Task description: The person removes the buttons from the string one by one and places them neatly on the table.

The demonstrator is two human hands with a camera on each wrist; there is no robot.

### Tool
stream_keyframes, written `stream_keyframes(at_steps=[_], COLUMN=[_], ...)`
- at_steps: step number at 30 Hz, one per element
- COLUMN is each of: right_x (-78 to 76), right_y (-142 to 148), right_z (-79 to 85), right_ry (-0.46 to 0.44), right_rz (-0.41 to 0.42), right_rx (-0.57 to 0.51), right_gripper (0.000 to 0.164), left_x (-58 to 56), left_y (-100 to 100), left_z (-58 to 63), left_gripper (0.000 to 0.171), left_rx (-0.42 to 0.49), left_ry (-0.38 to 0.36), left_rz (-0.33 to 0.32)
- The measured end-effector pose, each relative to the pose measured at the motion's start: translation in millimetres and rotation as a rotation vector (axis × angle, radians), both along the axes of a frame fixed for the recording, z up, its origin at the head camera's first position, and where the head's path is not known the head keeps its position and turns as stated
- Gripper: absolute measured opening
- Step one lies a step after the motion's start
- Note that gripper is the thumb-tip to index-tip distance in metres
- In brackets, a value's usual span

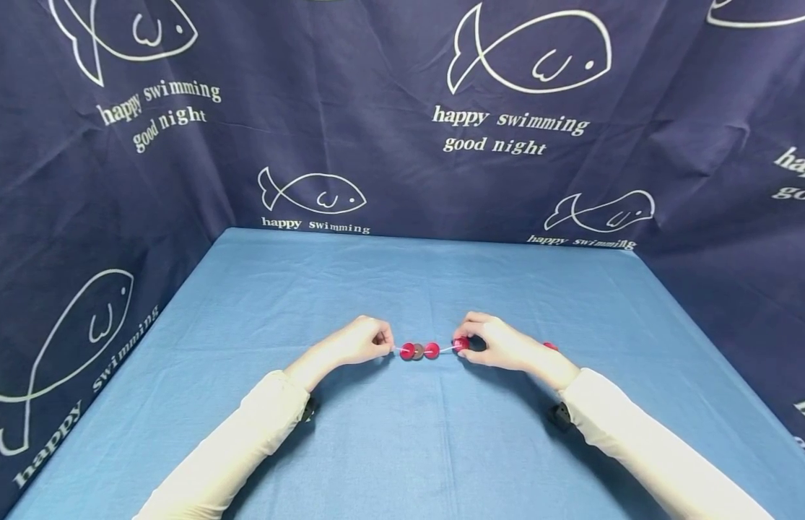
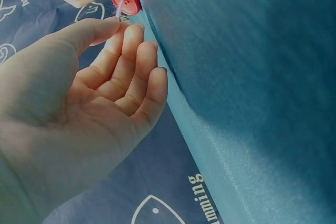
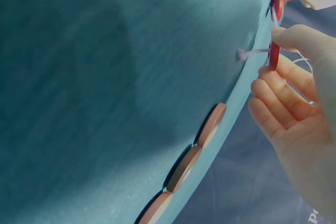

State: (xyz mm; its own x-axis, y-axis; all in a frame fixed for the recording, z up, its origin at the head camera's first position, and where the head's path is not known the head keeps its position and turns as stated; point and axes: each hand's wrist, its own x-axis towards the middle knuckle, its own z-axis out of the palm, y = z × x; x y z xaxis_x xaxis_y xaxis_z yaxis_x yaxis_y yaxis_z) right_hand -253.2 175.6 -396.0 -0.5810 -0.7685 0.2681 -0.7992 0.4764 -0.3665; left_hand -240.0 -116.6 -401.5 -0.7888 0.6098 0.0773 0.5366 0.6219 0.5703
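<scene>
My left hand (image 1: 364,341) pinches the end of a white string (image 1: 448,349) between thumb and fingertips; the pinch also shows in the left wrist view. Threaded on the string just to its right are a red button (image 1: 407,352), a brown button (image 1: 418,352) and another red button (image 1: 431,350). My right hand (image 1: 499,345) holds a further red button (image 3: 274,55) by its edges between thumb and fingers. In the right wrist view the string passes through this button, and a short knotted tail (image 3: 242,54) sticks out past it.
In the right wrist view a row of loose buttons lies on the blue cloth, with a brown button (image 3: 184,169) between two reddish ones. The head view shows part of a red button (image 1: 550,346) behind my right wrist. Dark fish-print curtains (image 1: 402,195) border the table.
</scene>
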Motion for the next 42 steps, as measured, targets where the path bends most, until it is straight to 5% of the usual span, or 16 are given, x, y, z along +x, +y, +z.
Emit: stream_keyframes(at_steps=[42], right_x=[2.4], right_y=[20.4], right_z=[1.2], right_ry=[0.041], right_rz=[-0.03], right_rx=[-0.037], right_gripper=[0.017], left_x=[-1.5], left_y=[-1.3], left_z=[-1.6], left_gripper=[0.007], left_rx=[0.001], left_ry=[0.005], left_rz=[-0.008])
